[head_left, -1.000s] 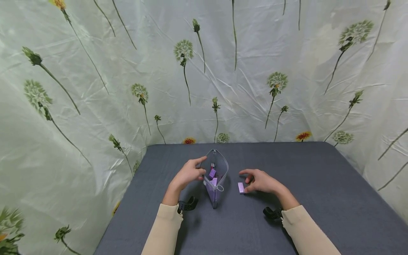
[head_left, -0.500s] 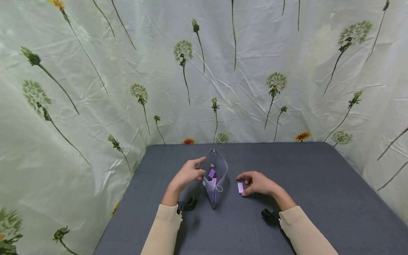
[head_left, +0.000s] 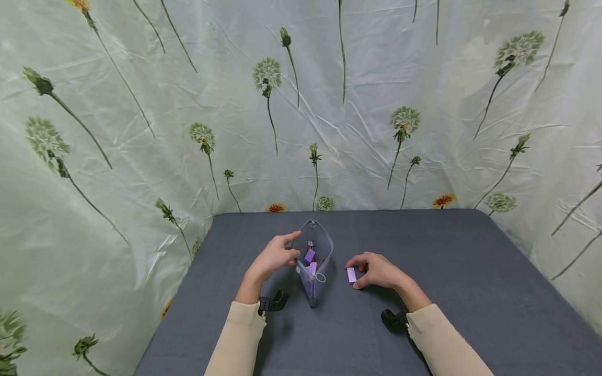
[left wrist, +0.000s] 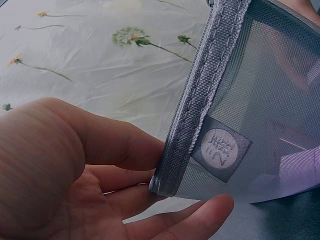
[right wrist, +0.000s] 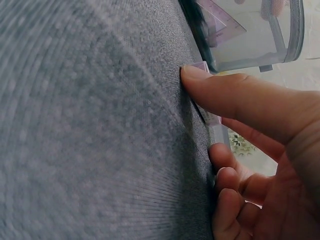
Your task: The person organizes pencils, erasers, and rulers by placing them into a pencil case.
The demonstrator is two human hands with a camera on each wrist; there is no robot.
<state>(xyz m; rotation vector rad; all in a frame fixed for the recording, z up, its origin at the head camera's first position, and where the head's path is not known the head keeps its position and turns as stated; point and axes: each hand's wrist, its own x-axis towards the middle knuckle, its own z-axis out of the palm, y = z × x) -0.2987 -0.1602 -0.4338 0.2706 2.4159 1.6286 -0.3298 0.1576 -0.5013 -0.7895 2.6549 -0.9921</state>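
My left hand (head_left: 277,255) pinches the zip edge of a mesh pencil case (head_left: 309,291), which stands unzipped and wide at the top. In the left wrist view, thumb and fingers hold the corner of the zip band (left wrist: 200,95), near a stitched label (left wrist: 220,149). Inside the case are a purple block (head_left: 310,256), a lighter purple piece (head_left: 312,268) and a see-through set square (right wrist: 222,25). Right of the case, my right hand (head_left: 382,270) holds a small purple-and-white block (head_left: 351,275) at the tabletop between thumb and index finger. Its other fingers are curled.
A dark grey cloth covers the table (head_left: 451,261). Behind and to the left hangs a pale curtain (head_left: 348,130) with dandelion prints. Black camera mounts (head_left: 274,303) sit on both wrists, just under the cream sleeves (head_left: 240,334).
My right thumb and index finger have closed around the small block, and the hand has shifted slightly left. The left hand still holds the pencil case in place.
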